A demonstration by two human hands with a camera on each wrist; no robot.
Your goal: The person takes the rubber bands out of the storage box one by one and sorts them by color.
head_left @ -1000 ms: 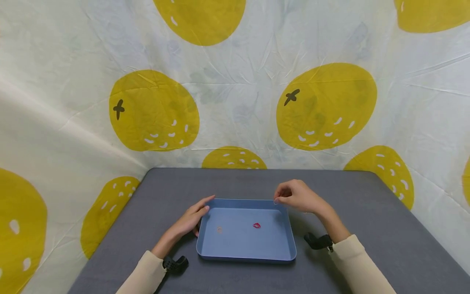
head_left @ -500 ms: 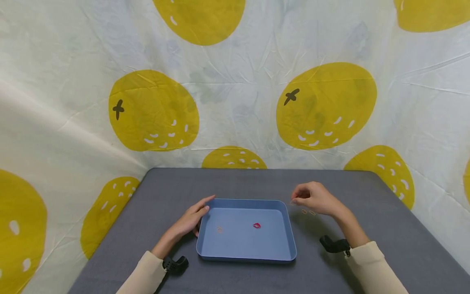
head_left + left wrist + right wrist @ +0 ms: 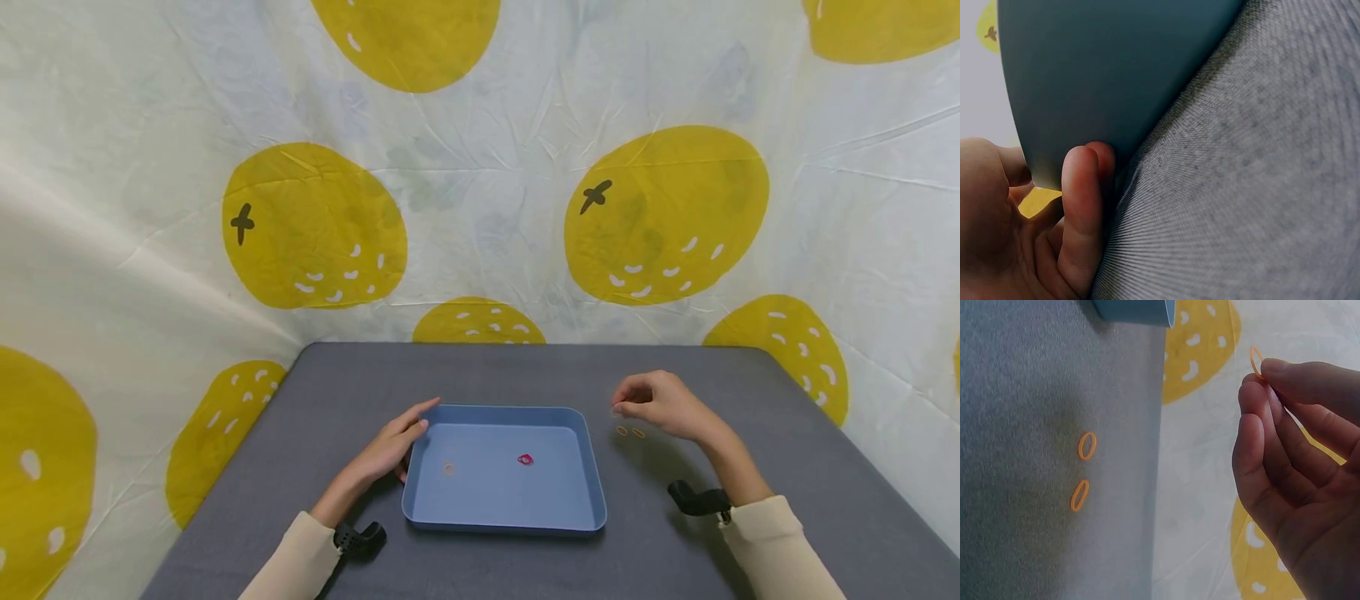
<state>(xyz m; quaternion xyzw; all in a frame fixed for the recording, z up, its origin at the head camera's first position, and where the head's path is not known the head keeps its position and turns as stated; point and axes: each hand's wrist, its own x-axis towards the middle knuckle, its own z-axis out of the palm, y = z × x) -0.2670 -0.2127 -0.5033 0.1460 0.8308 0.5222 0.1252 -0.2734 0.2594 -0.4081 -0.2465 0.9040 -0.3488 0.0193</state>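
Observation:
My right hand (image 3: 663,404) pinches a small orange rubber band (image 3: 1256,361) between thumb and fingertips, raised over the table to the right of the blue tray (image 3: 502,515). Two more orange rubber bands (image 3: 1087,445) lie on the grey table just below that hand. My left hand (image 3: 390,446) holds the tray at its far left corner, thumb at the rim and fingers (image 3: 1082,194) against the outer wall. Inside the tray are a red rubber band bundle (image 3: 525,460) right of the middle and a pale orange band (image 3: 448,469) toward the left.
A grey cloth covers the table (image 3: 360,375). Behind and beside it hangs a white curtain (image 3: 480,225) with large yellow fruit prints. Each wrist wears a black camera mount (image 3: 697,500).
My right hand has moved right, from above the tray's far right corner to over the table, uncovering the two orange bands there. The left hand and tray stay put.

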